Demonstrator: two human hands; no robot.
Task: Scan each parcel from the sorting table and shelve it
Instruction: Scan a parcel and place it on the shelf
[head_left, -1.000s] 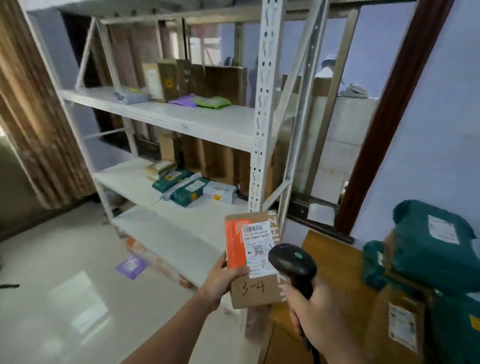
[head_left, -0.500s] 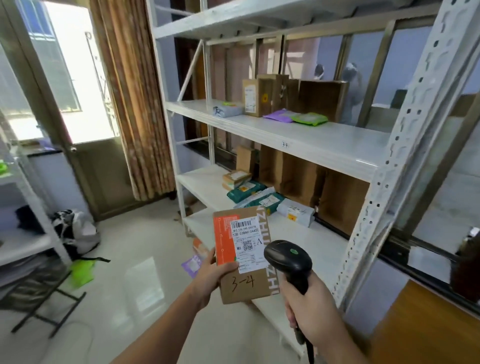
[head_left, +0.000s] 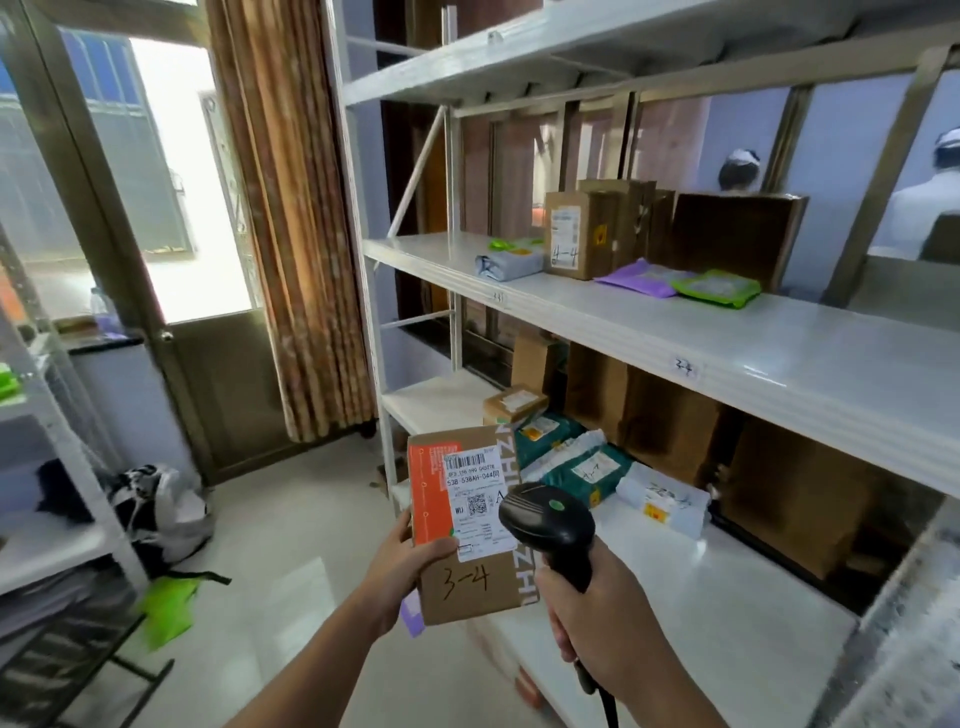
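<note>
My left hand (head_left: 402, 566) grips a small cardboard parcel (head_left: 467, 525) by its left edge, held upright in front of me. It has an orange side, a white barcode label and "3-4" handwritten on it. My right hand (head_left: 597, 629) grips the handle of a black barcode scanner (head_left: 548, 525), whose head sits just right of the parcel's label. Both are in front of the white metal shelving (head_left: 779, 364), whose middle shelf edge carries a "3-4" tag (head_left: 684, 366).
The middle shelf holds a brown box (head_left: 576, 234) and flat purple and green mailers (head_left: 717, 286). The lower shelf has green and white bags (head_left: 587, 467) and brown boxes. A curtain (head_left: 291, 208) and door stand left. Bags (head_left: 156, 504) lie on the floor. People stand behind the shelving.
My view has swung left from the sorting table toward the shelving and moved closer. Both hands keep the parcel and scanner together in front of me.
</note>
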